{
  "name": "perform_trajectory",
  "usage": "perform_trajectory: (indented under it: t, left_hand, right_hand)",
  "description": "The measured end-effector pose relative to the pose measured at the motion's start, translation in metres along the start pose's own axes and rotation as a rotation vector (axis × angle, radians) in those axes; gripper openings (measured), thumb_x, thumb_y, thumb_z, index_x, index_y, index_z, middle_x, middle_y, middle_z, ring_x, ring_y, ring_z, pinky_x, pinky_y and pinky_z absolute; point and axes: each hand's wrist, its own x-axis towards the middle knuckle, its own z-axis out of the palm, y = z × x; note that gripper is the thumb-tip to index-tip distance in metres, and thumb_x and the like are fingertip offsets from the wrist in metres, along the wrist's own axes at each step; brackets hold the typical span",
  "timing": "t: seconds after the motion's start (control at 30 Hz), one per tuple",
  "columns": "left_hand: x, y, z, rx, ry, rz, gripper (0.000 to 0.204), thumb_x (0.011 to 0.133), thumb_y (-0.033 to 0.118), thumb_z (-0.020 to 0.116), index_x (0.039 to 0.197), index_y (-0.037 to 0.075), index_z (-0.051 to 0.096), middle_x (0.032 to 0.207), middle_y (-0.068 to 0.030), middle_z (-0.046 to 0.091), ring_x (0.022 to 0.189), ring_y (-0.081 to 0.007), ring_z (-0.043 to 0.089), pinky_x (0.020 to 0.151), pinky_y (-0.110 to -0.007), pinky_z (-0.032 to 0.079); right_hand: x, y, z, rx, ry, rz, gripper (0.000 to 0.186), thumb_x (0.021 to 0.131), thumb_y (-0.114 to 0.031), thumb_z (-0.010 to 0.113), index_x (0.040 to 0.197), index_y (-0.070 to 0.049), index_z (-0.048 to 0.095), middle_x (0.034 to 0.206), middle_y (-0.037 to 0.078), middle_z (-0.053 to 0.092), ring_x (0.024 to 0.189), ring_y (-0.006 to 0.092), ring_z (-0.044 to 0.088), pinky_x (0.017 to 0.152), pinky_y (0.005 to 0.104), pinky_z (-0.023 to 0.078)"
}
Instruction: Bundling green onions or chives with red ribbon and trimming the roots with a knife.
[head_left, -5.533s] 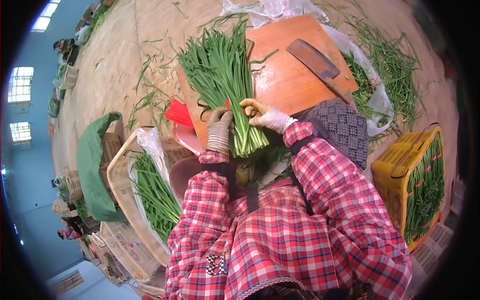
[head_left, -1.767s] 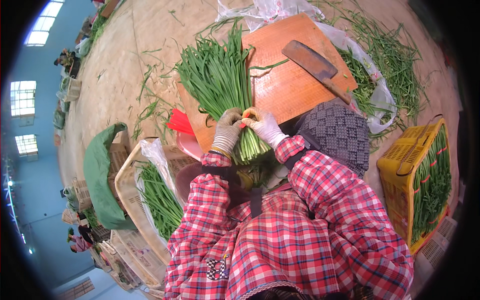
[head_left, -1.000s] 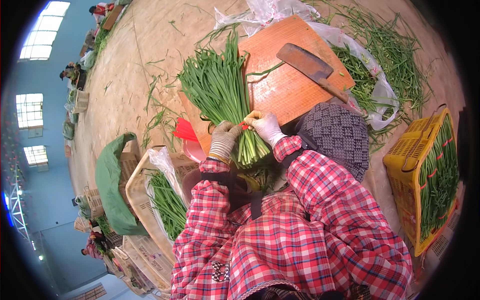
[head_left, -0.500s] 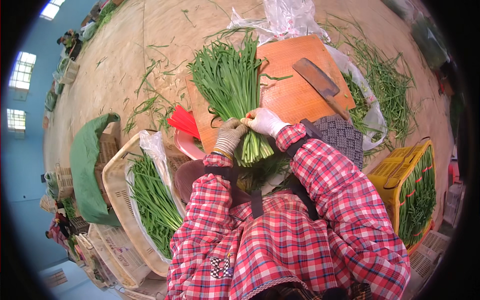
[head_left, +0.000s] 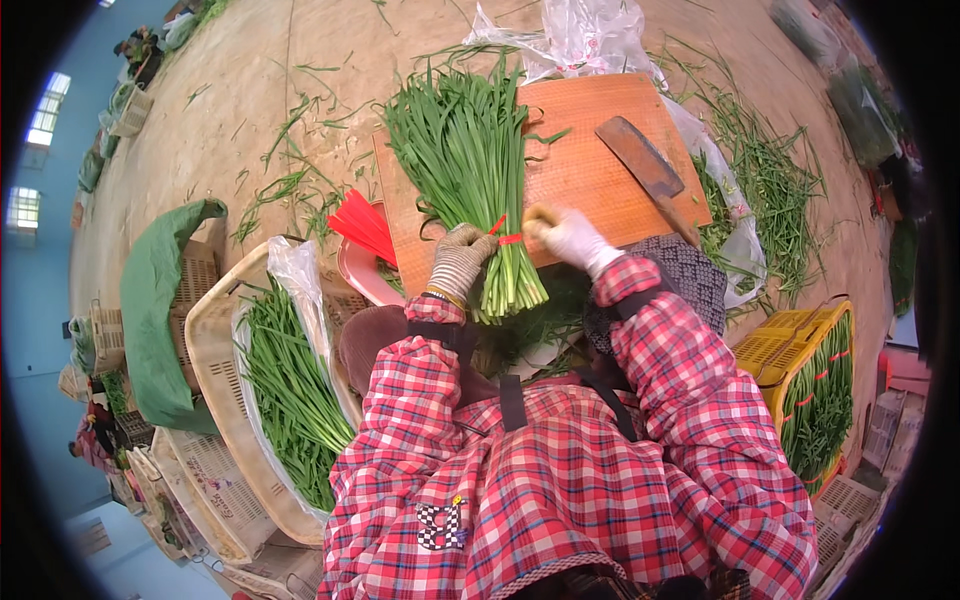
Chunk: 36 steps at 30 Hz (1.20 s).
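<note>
A thick bunch of green garlic chives (head_left: pixel 460 150) lies on an orange board (head_left: pixel 570 110), its cut stem ends toward me. A narrow red tie (head_left: pixel 510 239) goes round the stems, with one end sticking up. My left hand (head_left: pixel 462 262), in a striped work glove, is closed on the bunch's left side at the tie. Just right of the stems, my right hand (head_left: pixel 572 236) is in a pale glove, apart from the bunch. Its fingers are curled, and whatever they may hold is hidden. A cleaver (head_left: pixel 645 165) rests on the board's right side.
Red strips (head_left: pixel 362 226) lie over a pink basin (head_left: pixel 366 272). A lined beige crate (head_left: pixel 215 345) of loose chives stands left, beside a green cloth (head_left: pixel 160 320). At right is a yellow crate (head_left: pixel 775 350) of tied bunches. Trimmings (head_left: pixel 775 190) and clear plastic (head_left: pixel 590 35) litter the floor.
My right hand has come off the tie and moved right. More of the red tie now shows around the stems. My left hand keeps hold of the bunch.
</note>
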Motion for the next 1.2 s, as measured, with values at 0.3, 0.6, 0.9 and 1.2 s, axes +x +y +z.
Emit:
perform_trajectory:
  t: [0.3,0.6,0.9,1.2]
  left_hand:
    - [-0.001,0.002,0.003,0.072,0.061,0.083,0.018,0.074,0.012,0.074,0.072,-0.001,0.062,0.072,-0.0068,0.054,0.071,-0.0178,0.055,0.067,-0.031,0.044]
    - [0.0,-0.002,0.005,-0.067,0.03,-0.047,0.016,0.079,0.012,0.069,0.073,-0.001,0.062,0.071,-0.0027,0.053,0.065,-0.0135,0.053,0.06,-0.029,0.043]
    - [0.016,0.056,-0.029,0.636,-0.298,0.181,0.025,0.074,0.007,0.071,0.095,0.002,0.06,0.086,-0.0106,0.058,0.076,-0.0231,0.06,0.072,-0.032,0.05]
    - [0.034,0.056,-0.002,0.598,-0.489,0.317,0.015,0.075,-0.001,0.07,0.088,0.006,0.071,0.079,-0.0068,0.06,0.078,-0.0207,0.061,0.07,-0.03,0.049]
  right_hand:
    - [0.017,-0.042,0.034,-0.431,0.052,0.054,0.033,0.086,-0.034,0.057,0.101,-0.008,0.068,0.097,0.019,0.067,0.094,0.0363,0.063,0.081,0.042,0.05]
    - [0.012,0.006,0.052,-0.121,0.231,0.034,0.024,0.088,-0.028,0.059,0.086,-0.006,0.068,0.076,0.009,0.066,0.072,0.0237,0.062,0.067,0.0356,0.048]
    - [0.019,0.042,0.04,0.748,-0.136,0.238,0.022,0.094,-0.028,0.056,0.076,-0.015,0.056,0.054,-0.008,0.043,0.042,0.0045,0.03,0.041,0.0219,0.021]
    - [0.023,0.051,0.049,0.773,-0.117,0.203,0.015,0.094,-0.029,0.057,0.09,-0.015,0.061,0.065,-0.009,0.048,0.053,0.0032,0.039,0.048,0.0191,0.028]
